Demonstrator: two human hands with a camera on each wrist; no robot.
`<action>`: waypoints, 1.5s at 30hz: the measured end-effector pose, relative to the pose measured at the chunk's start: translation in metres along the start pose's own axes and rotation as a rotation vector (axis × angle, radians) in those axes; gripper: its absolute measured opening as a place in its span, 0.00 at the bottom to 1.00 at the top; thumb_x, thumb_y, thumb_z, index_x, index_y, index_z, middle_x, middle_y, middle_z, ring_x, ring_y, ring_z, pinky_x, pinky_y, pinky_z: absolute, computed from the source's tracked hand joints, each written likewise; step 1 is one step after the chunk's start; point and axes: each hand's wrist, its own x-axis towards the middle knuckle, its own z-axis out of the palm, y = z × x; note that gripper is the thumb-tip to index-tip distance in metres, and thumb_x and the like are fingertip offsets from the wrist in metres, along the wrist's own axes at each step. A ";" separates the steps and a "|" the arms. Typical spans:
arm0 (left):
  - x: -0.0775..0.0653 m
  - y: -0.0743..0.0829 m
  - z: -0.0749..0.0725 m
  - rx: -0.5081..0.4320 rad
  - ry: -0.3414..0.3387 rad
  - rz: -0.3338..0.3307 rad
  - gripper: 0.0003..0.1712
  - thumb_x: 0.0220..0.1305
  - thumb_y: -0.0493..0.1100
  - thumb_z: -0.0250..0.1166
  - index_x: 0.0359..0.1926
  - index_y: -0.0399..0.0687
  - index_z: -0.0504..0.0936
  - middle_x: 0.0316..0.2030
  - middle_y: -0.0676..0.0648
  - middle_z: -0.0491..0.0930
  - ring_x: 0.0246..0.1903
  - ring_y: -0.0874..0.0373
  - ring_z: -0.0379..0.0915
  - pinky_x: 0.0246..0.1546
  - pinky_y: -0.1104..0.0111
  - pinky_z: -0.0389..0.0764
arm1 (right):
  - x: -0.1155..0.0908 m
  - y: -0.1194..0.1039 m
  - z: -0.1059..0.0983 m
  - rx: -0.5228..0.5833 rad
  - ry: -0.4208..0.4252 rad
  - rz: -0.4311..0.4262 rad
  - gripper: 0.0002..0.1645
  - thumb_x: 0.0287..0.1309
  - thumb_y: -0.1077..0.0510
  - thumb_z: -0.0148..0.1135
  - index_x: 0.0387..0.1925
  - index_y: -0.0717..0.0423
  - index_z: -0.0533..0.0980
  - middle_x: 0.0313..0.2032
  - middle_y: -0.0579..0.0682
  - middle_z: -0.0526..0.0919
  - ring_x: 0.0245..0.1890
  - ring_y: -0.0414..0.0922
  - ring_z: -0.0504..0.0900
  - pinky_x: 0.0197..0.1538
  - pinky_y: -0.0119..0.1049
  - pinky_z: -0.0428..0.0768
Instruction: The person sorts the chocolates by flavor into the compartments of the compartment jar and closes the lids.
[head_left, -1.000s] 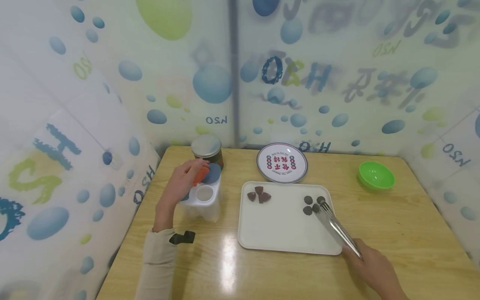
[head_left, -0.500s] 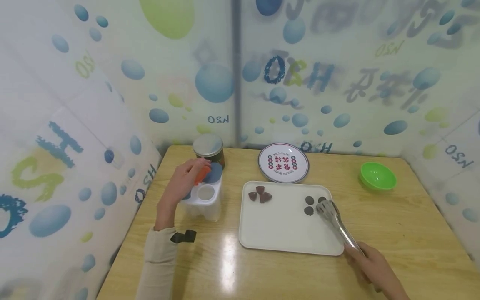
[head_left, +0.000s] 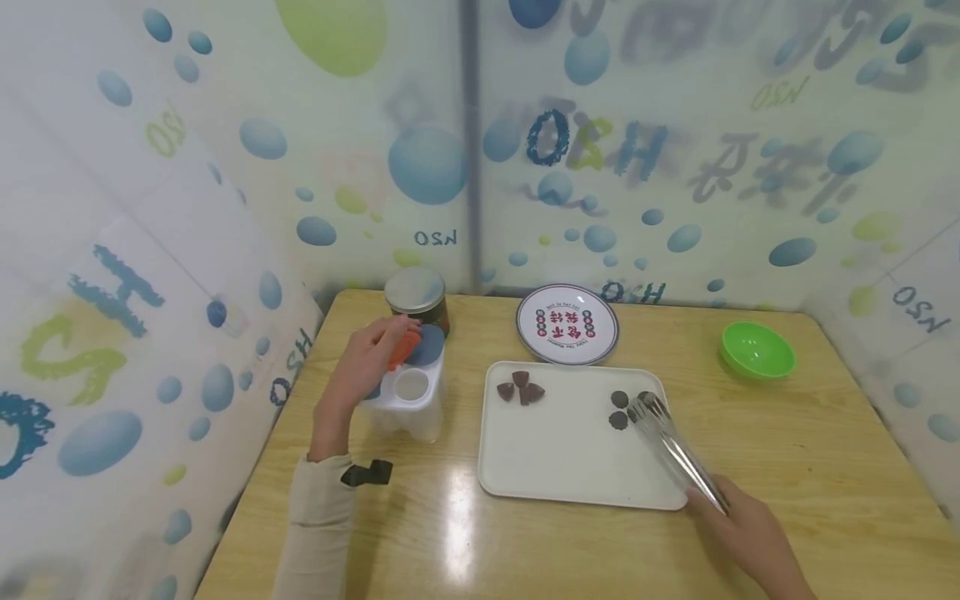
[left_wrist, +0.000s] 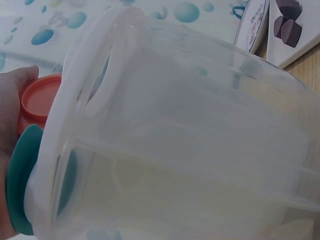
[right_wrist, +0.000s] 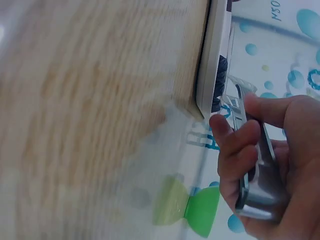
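Observation:
My left hand (head_left: 365,358) is over the translucent multi-compartment container (head_left: 408,412), its fingers holding an orange lid (head_left: 403,350). One round opening (head_left: 411,385) in the container's top is uncovered. A blue lid (head_left: 426,346) and a green lid (left_wrist: 22,180) sit in other openings. With my right hand (head_left: 750,525) I grip metal tongs (head_left: 686,458). Their tips are over the right side of the white tray (head_left: 562,471), at small dark round pieces (head_left: 618,420); the tips partly cover some of these, and I cannot tell whether they pinch one. Brown wedge-shaped pieces (head_left: 531,392) lie at the tray's upper left.
Behind the container stands a dark jar with a silver lid (head_left: 415,290). A printed round plate (head_left: 567,325) is behind the tray, against its back edge. The green bowl (head_left: 757,350) sits at the far right. Patterned walls (head_left: 360,167) enclose the back and sides of the wooden table (head_left: 825,467).
The tongs have rolled in my right hand, from broad side up half a second ago to edge-on now, with their tips still by the dark pieces. My left hand has stayed put.

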 end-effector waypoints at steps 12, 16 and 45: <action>0.001 0.001 0.000 0.006 -0.002 0.022 0.31 0.74 0.68 0.46 0.56 0.54 0.82 0.53 0.47 0.83 0.61 0.50 0.73 0.65 0.50 0.70 | 0.009 -0.001 0.003 -0.102 -0.030 0.006 0.33 0.73 0.42 0.51 0.58 0.69 0.72 0.30 0.51 0.79 0.28 0.46 0.72 0.30 0.39 0.71; 0.001 0.002 0.000 0.005 -0.003 0.020 0.31 0.74 0.68 0.46 0.55 0.54 0.82 0.52 0.47 0.84 0.60 0.50 0.74 0.65 0.50 0.70 | 0.011 0.002 0.003 0.045 -0.083 0.068 0.38 0.73 0.38 0.49 0.63 0.68 0.69 0.31 0.52 0.79 0.26 0.44 0.73 0.27 0.35 0.73; 0.000 0.000 -0.001 -0.017 -0.003 0.020 0.33 0.73 0.70 0.46 0.57 0.52 0.82 0.53 0.46 0.83 0.61 0.50 0.73 0.66 0.50 0.70 | 0.005 -0.011 -0.005 -0.179 0.029 -0.095 0.34 0.70 0.40 0.56 0.58 0.68 0.73 0.36 0.58 0.84 0.32 0.50 0.81 0.35 0.51 0.80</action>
